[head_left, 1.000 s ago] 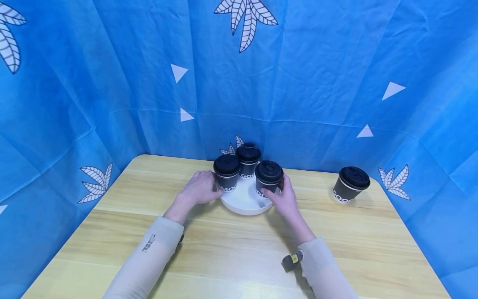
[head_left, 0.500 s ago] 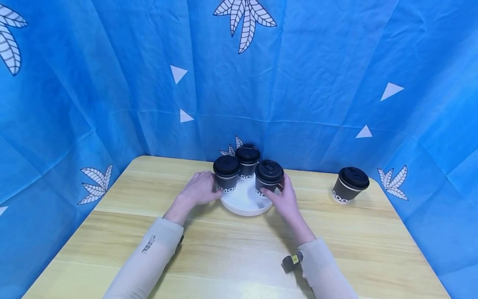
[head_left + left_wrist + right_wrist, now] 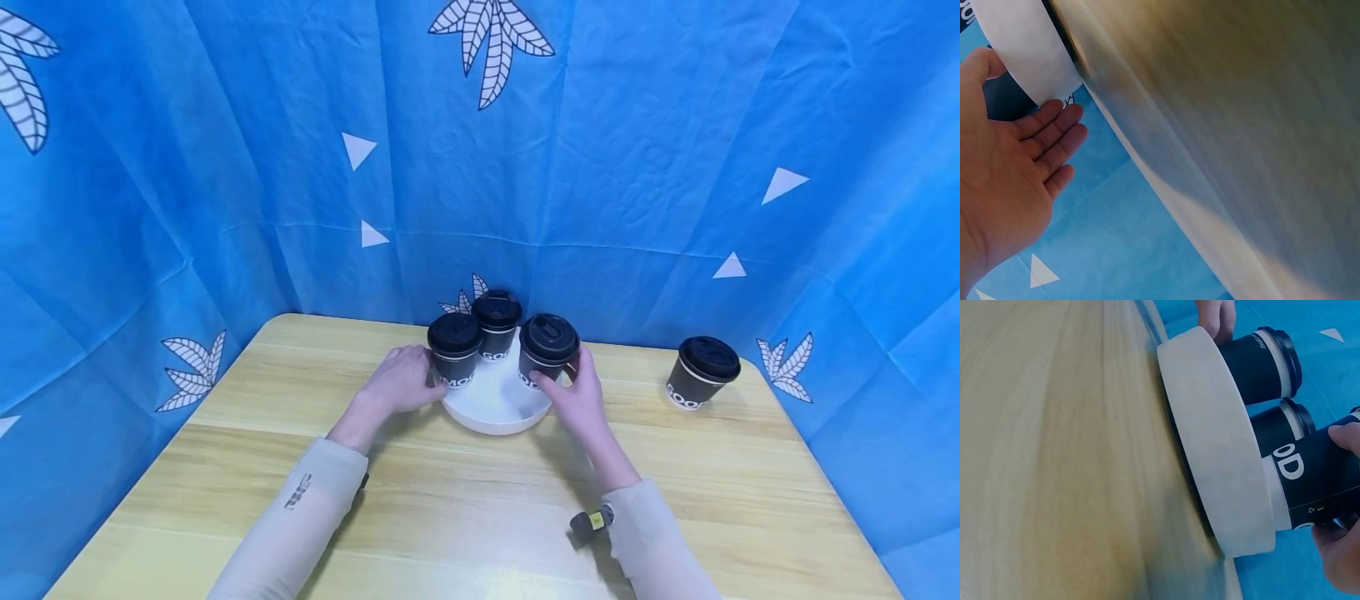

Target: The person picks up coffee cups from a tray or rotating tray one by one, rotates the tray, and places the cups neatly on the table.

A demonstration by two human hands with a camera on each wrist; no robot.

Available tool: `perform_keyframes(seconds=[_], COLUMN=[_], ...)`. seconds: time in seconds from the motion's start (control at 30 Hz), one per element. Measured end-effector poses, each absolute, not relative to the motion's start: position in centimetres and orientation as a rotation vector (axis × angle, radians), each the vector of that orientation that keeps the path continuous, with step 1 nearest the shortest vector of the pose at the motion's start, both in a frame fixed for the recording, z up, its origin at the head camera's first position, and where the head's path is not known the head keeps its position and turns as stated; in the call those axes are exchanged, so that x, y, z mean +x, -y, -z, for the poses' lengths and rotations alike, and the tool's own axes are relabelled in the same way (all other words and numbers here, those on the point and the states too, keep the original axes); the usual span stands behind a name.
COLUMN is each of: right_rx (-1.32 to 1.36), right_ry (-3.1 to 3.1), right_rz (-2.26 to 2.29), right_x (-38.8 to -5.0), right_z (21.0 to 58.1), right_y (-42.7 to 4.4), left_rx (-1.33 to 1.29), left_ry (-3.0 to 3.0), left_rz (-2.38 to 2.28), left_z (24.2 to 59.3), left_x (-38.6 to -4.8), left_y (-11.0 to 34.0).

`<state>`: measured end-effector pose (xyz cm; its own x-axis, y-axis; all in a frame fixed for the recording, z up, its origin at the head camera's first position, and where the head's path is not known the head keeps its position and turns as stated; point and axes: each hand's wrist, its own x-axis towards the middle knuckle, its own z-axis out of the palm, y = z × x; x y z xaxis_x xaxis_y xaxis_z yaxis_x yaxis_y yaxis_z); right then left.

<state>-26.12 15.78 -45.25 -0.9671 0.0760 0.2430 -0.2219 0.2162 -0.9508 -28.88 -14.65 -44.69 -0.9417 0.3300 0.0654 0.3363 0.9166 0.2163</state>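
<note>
On my feed the right grip (image 3: 583, 406) holds a dark cup (image 3: 548, 343), thumb on the near side and fingers round the other; its black lid sits above the thumb. The cup is over the right part of a round white tray (image 3: 491, 408), though from these angles I can't be sure whether its base touches the tray. My left grip (image 3: 397, 379) is at the opposite side of the tray, fingers loosely extended and touching its wall, and just beside that grip a second cup (image 3: 454, 350) stands upright on the tray. Beyond and between both grips I see a third cup (image 3: 497, 318), also lidded. Well to the right of the right grip, a fourth cup (image 3: 701, 373) stands on the wood-grain surface (image 3: 450, 517). Past both grips hangs a blue curtain (image 3: 465, 187) printed with white leaves and triangles, and a pale sleeve (image 3: 300, 508) covers the forearm behind the left grip
</note>
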Motion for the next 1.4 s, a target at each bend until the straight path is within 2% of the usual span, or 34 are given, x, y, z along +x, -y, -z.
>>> perform_keyframes(seconds=[0.37,1.4], right_rx=[0.105,-0.087], right_ry=[2.172,2.108], right_rz=[-1.758,-1.672], right_x=[-26.2,-27.4], right_z=[44.3,45.4], right_y=[-17.0,-21.7], left_rx=[-0.536,-0.545], left_ry=[3.046,3.034], left_rz=[0.342,0.379], left_z=[44.8,44.9], left_x=[-28.9,-28.9], left_y=[14.7,14.7])
